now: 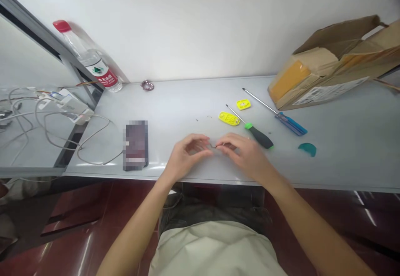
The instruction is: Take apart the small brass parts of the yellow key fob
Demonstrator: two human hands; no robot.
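Above the front edge of the table, my right hand [245, 153] pinches a small thin dark piece [213, 146] between thumb and fingertips. It looks like a bit of bent wire, too small to name surely. My left hand [189, 153] faces it from the left, thumb and fingers curved and apart, close to the free end of the piece. Beyond my right hand lie a yellow plastic shell half [229, 118] and a smaller yellow plastic piece [243, 104]. Beside them rests a green-and-black screwdriver [260, 136], its handle close to my right hand.
A blue-handled screwdriver [290, 124] and a teal curved piece [308, 149] lie to the right, before an open cardboard box [331, 74]. On the left are a phone [136, 144] with a cable, a bottle [101, 71], a beaded ring [147, 85] and tangled cables [46, 111].
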